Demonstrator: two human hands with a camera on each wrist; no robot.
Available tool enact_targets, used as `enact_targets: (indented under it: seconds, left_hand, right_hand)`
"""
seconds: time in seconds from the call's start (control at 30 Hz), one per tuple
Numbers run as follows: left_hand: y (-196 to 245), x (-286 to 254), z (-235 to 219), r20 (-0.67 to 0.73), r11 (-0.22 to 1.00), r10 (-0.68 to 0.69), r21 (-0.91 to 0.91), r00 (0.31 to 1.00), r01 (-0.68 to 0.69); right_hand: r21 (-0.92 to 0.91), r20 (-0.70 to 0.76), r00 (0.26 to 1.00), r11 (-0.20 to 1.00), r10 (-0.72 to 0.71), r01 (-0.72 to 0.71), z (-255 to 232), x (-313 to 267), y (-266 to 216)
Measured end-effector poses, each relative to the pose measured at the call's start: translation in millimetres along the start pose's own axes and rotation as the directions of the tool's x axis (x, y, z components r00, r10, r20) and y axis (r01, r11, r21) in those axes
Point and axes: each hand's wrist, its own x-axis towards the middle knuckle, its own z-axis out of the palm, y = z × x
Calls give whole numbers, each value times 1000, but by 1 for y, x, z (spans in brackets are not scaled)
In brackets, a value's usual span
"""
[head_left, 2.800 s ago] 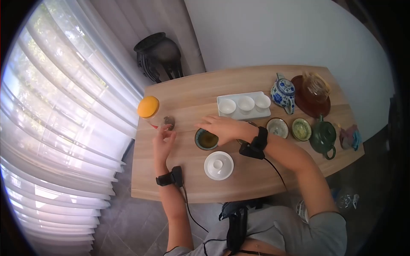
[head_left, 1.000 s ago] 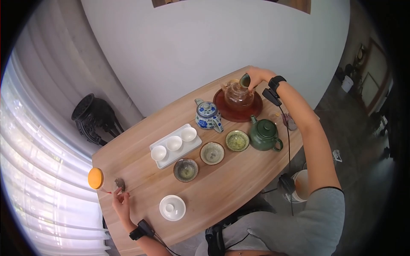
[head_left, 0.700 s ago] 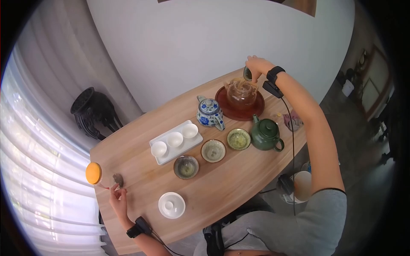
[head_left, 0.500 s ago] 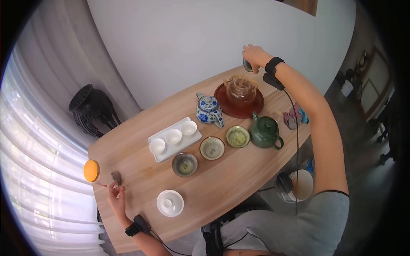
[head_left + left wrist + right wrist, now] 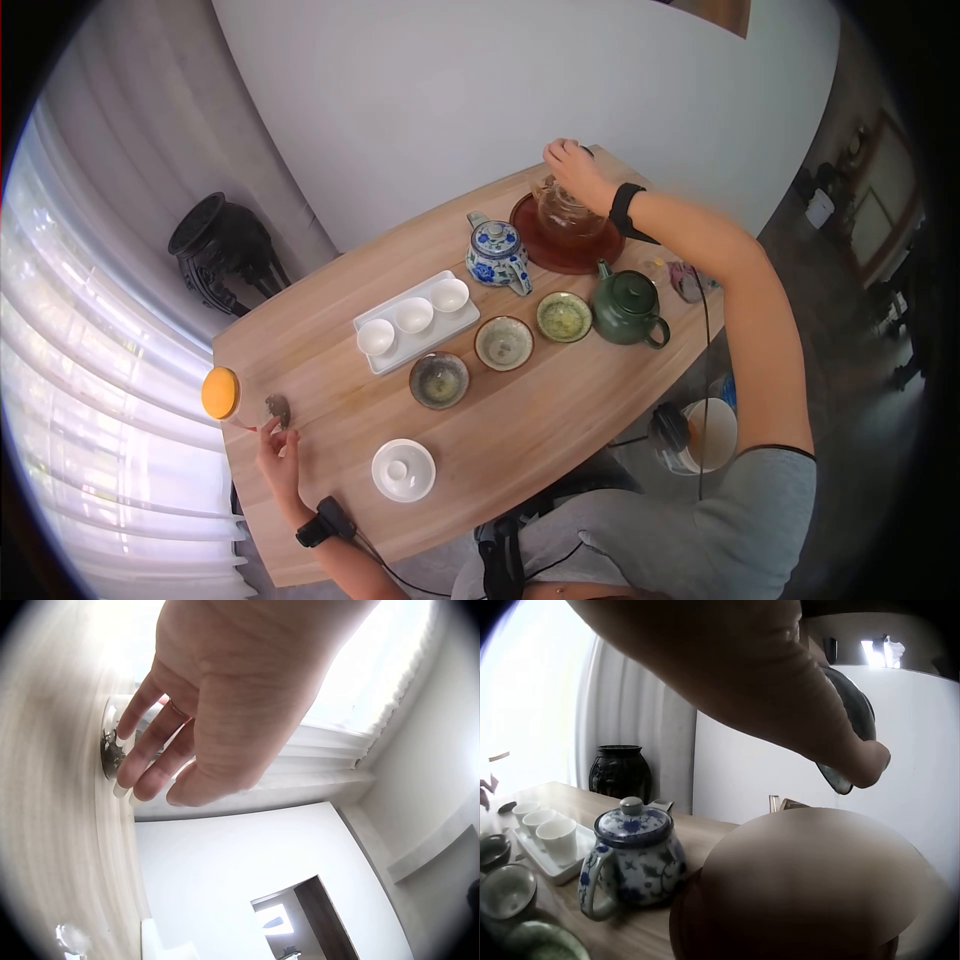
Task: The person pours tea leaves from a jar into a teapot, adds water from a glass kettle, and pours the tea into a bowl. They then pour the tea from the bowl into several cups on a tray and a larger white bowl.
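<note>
In the head view my right hand (image 5: 580, 175) is above the glass teapot (image 5: 570, 218) on the round red tray (image 5: 562, 262). The right wrist view shows that hand (image 5: 780, 697) gripping a dark bowl (image 5: 855, 712), turned steeply on its side. My left hand (image 5: 282, 468) lies low over the table's left end, its fingers loosely bent beside a small dark object (image 5: 278, 408) and near an orange-lidded jar (image 5: 220, 393). In the left wrist view nothing shows held in the hand (image 5: 217, 712); whether its fingertips touch the dark object is unclear.
Along the middle stand a white tray (image 5: 400, 358) with three white cups, a blue-and-white teapot (image 5: 496, 255), three bowls and a green teapot (image 5: 625, 305). A lidded white bowl (image 5: 404, 480) is near the front edge. A bucket (image 5: 712, 436) stands below.
From the middle of the table, my right hand has moved to above the glass teapot with the bowl; a thin stream seen there half a second ago is not visible now. The left hand has stayed put.
</note>
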Motion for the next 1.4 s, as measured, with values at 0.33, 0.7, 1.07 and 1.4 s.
enact_targets:
  seconds: [0.33,0.7,1.07,1.4]
  left_hand:
    - [1,1,4,4,999,-1,32,1000,1]
    - [1,1,5,-26,994,-75,-75,997,73]
    - [-2,2,6,-33,999,-7,-54,999,5]
    - [-2,3,7,-19,995,-15,-95,1000,13]
  right_hand:
    - [867,-162,974,494,160,64,-111,27,53]
    - [788,-505,860,-447,-73,424,-333,55,-115]
    - [825,-494,856,-391,-150,407,-354,55,-174]
    - [811,-482,853,-471,-201,347,-300,25,-60]
